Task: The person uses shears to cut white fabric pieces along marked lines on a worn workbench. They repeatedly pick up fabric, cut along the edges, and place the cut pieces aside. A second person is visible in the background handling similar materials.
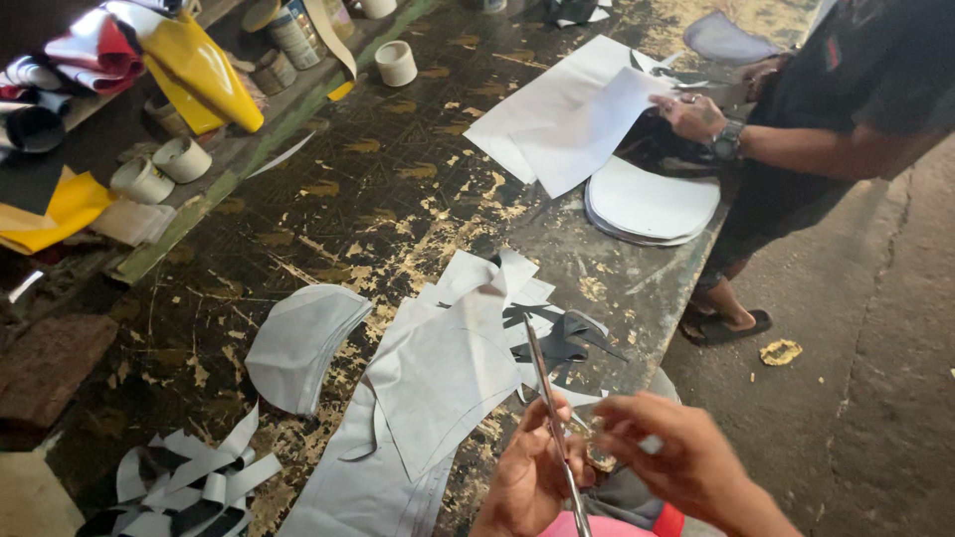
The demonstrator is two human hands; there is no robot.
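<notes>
Left hand (527, 477) closed around scissors (550, 403), blades pointing up and away. Right hand (676, 457) just beside it, fingers curled, pinching at the scissors' handle; what it grips is unclear. One grey sheet (438, 383) lies on the table (378, 179) just left of the hands, one stack of cut pieces (298, 343) further left. A co-worker's hand (696, 114) far ahead holds one white sheet (577, 124).

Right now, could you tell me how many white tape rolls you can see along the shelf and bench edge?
3 clearly: one roll on the bench, and two side by side on the shelf, one beside the other. More may be hidden among the shelf clutter.
</notes>
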